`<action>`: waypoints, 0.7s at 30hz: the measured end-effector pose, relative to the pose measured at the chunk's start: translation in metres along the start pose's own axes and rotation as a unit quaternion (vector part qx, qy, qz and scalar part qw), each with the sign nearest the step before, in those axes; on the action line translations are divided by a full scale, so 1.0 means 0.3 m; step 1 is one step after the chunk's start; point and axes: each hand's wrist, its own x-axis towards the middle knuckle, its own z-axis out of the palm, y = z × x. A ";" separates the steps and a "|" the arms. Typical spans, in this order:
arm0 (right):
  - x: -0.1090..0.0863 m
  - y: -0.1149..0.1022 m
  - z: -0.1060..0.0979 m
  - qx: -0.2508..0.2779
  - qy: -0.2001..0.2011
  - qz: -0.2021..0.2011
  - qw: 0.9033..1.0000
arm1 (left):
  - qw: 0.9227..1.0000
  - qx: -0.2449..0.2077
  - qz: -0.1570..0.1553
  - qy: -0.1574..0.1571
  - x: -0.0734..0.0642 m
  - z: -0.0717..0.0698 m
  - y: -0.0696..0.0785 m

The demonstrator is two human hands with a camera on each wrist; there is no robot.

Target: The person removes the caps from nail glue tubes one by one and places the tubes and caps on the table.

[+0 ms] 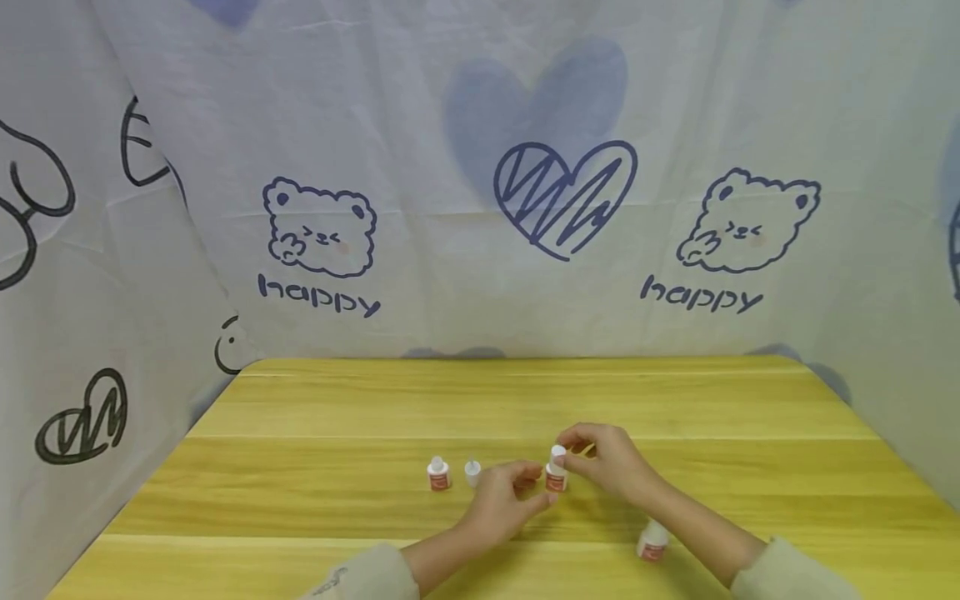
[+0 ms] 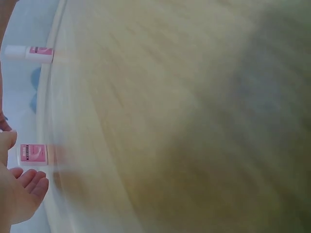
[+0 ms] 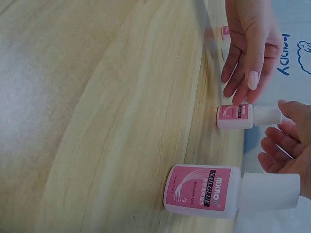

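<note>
A small white nail glue bottle [image 1: 556, 481] with a pink label stands upright between my hands. My right hand [image 1: 611, 463] pinches its white cap [image 3: 267, 115] between thumb and index finger, the other fingers loosely bent. My left hand [image 1: 501, 503] reaches in from the other side, its fingers relaxed and spread, with fingertips right at the bottle's shoulder in the right wrist view. Beneath my right forearm stands another nail glue bottle [image 3: 201, 191], capped and upright.
Left of my left hand stands a bottle [image 1: 438, 475] with a narrow top, and beside it a small white piece [image 1: 472, 472] with a thin tip pointing up. A wooden table [image 1: 337, 467] bears everything. Printed cloth [image 1: 450, 292] hangs behind it.
</note>
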 end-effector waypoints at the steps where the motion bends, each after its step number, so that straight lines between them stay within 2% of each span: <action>1: 0.001 0.000 0.002 0.002 -0.001 -0.001 1.000 | 1.000 0.000 -0.001 0.002 0.002 0.003 -0.003; 11: 0.007 -0.003 0.011 0.005 -0.014 -0.008 1.000 | 1.000 -0.010 -0.002 0.005 0.019 0.018 -0.015; 21: 0.009 -0.012 0.004 -0.001 -0.015 -0.007 1.000 | 0.999 -0.025 -0.010 0.022 0.046 0.027 -0.026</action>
